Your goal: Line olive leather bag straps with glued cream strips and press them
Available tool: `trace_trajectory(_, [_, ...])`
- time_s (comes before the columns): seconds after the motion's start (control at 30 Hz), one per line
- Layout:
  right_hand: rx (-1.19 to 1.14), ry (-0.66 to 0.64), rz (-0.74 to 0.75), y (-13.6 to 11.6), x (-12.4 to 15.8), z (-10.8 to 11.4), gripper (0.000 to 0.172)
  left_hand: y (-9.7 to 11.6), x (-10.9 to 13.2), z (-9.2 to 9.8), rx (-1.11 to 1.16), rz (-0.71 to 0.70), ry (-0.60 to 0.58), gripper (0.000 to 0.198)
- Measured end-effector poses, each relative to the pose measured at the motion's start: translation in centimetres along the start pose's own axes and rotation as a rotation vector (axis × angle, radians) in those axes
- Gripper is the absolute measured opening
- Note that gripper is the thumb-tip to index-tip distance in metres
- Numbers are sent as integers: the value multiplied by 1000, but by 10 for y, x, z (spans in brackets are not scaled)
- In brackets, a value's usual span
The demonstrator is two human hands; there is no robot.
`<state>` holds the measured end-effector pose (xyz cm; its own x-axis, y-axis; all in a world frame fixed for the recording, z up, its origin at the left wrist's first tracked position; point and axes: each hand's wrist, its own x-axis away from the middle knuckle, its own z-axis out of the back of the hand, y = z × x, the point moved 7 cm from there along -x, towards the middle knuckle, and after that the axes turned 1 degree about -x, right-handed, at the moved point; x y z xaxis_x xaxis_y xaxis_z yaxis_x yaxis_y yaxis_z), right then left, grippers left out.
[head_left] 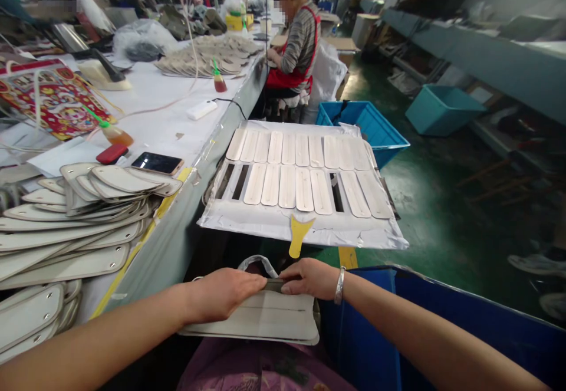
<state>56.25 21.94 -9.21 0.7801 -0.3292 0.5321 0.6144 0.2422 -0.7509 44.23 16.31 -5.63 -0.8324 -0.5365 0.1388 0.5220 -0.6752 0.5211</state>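
A pale off-white panel [269, 315] with rounded corners and a thin line across it lies over my lap. My left hand [227, 292] rests along its far edge, fingers together over the top and thumb hidden. At the far edge, right of the middle, my right hand [312, 279] grips with thumb and fingers, a silvery bracelet on its wrist. Between the fingertips a darker greyish strip [275, 285] shows along the edge. Just beyond, a white looped piece [259, 259] sticks up, partly hidden.
Ahead stands a white-covered board [247, 214] with rows of pale strips [287, 184] and a yellow scraper-shaped piece [299, 235]. Stacked panels [88, 220] and a phone [157, 163] lie on the left table. Blue bins [367, 125] stand right; a person in a red apron [294, 55] sits beyond.
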Motion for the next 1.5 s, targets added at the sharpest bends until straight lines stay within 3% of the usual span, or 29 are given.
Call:
trace_trajectory(0.17, [-42,-68,135,-14,-17,-12,34,2,9,-12,-186,-39,5,51])
trace_trajectory(0.33, [2,-107,128,-22,-26,-14,35,-23,50,5,55,-7,56,47])
trace_trajectory(0.43, [-33,-134,176,-39,-36,-17,36,-32,71,5,31,-8,72,51])
trace_trajectory(0.57, [-51,-164,248,-67,-58,-25,37,-30,77,-3,-56,-30,37,54])
trace_trajectory(0.8, [6,-182,265,-79,-83,-34,39,-52,106,24,288,110,210,33])
trace_trajectory(1.03, [100,-127,216,-93,-113,-43,45,-43,108,19,129,81,156,34])
trace_trajectory(1.13, [114,-121,228,-81,-94,-34,42,-40,104,16,32,100,165,40])
trace_trajectory(1.27, [79,-70,96,-42,-52,-14,36,-34,97,14,-112,106,131,43])
trace_trajectory(1.37, [163,-6,51,-35,-31,-7,35,-21,87,18,-246,149,128,33])
trace_trajectory(1.43, [299,135,60,-43,-15,-1,34,-6,78,22,-294,201,176,28])
trace_trajectory(1.5, [404,408,80,-53,14,5,34,16,66,20,-255,192,233,28])
